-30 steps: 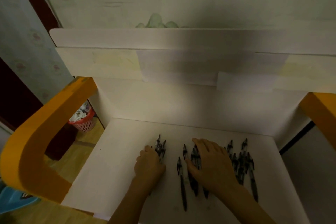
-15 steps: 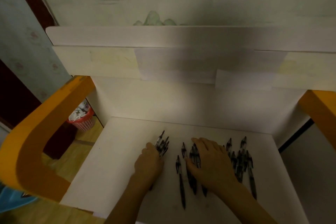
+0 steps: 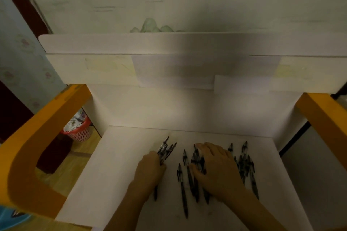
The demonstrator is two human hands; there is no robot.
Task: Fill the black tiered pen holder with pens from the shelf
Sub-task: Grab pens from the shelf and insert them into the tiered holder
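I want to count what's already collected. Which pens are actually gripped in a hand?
The bundle of pens in the left hand, tips fanning out past the fingers. The other pens lie on the shelf, some under the right hand.

A bundle of pens (image 3: 166, 149) is gripped by the left hand (image 3: 150, 169) while loose pens (image 3: 244, 165) are covered by the right hand (image 3: 216, 167) on a white shelf (image 3: 116, 174).
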